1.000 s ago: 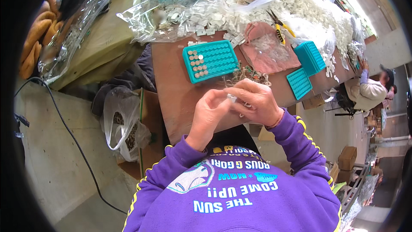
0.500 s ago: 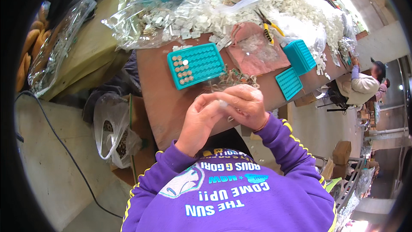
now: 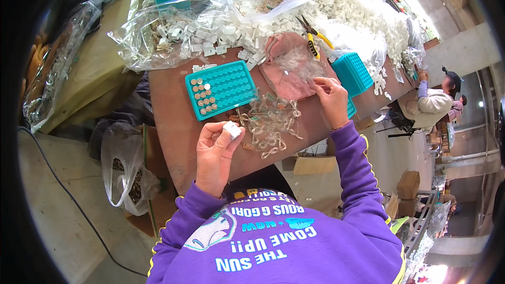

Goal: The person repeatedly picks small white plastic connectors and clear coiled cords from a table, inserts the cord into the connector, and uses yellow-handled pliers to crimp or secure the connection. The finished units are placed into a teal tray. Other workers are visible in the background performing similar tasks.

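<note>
In my left hand a small white plastic housing is pinched between thumb and fingers, near the table's front edge. My right hand reaches to the right edge of a pink cloth, thumb and fingertips drawn together; whatever they hold is too small to make out. Clear, thin scraps lie on the cloth. Between the hands spreads a tangle of thin looped wires. Behind my left hand sits a teal tray with several small round pieces in its left-hand pockets.
Yellow-handled pliers lie at the cloth's far edge. A teal tray stack stands to the right. White plastic housings heap up at the back, partly under clear film. A plastic bag hangs left of the table. Another person sits far right.
My hands, which were together in front of me, have parted. The left one moved leftward with the white housing; the right one went out to the cloth. The looped wires now show.
</note>
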Motion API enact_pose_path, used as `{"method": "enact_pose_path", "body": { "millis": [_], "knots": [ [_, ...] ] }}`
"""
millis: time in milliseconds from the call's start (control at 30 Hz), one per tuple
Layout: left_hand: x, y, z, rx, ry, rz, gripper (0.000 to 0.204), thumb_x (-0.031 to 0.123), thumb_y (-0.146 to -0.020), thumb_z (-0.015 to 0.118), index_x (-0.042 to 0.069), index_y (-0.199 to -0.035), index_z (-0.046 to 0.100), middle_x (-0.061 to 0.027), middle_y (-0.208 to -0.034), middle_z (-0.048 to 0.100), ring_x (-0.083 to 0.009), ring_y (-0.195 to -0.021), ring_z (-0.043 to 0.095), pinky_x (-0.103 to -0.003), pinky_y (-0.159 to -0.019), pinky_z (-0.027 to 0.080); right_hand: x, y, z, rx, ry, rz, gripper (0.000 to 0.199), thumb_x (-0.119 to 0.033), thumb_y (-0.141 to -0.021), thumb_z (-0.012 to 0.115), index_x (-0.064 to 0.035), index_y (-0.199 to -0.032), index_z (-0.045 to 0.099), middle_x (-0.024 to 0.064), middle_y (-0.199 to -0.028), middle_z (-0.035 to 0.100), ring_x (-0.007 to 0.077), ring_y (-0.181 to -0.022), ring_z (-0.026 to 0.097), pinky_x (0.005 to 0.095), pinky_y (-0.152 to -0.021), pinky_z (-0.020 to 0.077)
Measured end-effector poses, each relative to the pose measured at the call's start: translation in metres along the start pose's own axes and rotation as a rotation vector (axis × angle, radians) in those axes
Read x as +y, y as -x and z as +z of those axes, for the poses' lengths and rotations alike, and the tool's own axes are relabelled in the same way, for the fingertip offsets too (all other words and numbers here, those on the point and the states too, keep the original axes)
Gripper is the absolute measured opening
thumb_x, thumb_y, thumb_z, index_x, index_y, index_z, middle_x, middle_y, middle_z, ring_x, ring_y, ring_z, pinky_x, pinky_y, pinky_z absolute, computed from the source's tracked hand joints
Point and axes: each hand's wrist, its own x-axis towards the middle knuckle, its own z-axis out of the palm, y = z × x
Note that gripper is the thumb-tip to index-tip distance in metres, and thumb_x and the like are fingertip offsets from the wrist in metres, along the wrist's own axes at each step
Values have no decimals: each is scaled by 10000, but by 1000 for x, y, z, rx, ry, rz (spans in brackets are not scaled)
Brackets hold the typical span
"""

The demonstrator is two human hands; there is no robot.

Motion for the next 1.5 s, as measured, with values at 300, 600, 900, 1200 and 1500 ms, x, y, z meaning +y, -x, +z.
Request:
{"method": "enact_pose_path", "body": {
  "millis": [300, 600, 900, 1200, 1500],
  "knots": [
    [-1, 0, -1, -24, 30, 11, 162, 51, -961, 609, 27, -1115, 564, -106, -1096, 642, -224, -1066, 634, -456, -1047, 487, 30, -20, 28, -60, 261, -152, 114, -177, -824, 719, -69, -860, 713, 116, -881, 678, 334, -775, 660, 412, -702, 528],
    [0, 0, -3, -14, 76, -9, 229, 116, -965, 627, 39, -1165, 547, -126, -1133, 645, -250, -1093, 629, -431, -1052, 471, 12, -16, 16, -66, -18, 15, 66, -74, -846, 695, -12, -860, 709, 103, -849, 728, 145, -742, 696, 273, -664, 530],
    [2, -2, 0, -37, 44, -17, 222, 117, -961, 636, 39, -1153, 559, -109, -1118, 652, -218, -1068, 639, -422, -1036, 490, -46, -2, 7, -210, -667, 220, 98, -55, -935, 631, 33, -974, 650, 139, -935, 725, 173, -779, 699, 269, -726, 558],
    [5, 0, 3, -59, 25, -115, 197, 132, -969, 628, 25, -1128, 585, -71, -1078, 648, -168, -1029, 639, -427, -997, 522, -110, 39, 22, -634, -1358, 562, 112, -141, -979, 616, -31, -996, 608, 69, -926, 687, 122, -827, 659, 268, -775, 536],
    [3, 1, 0, -89, 13, -129, 268, 168, -977, 624, -3, -1181, 593, -86, -1082, 661, -176, -990, 654, -381, -926, 544, -133, 60, 35, -561, -991, 292, 83, -94, -977, 598, -23, -935, 601, 18, -906, 587, 91, -800, 559, 234, -737, 455]
  ]
}}
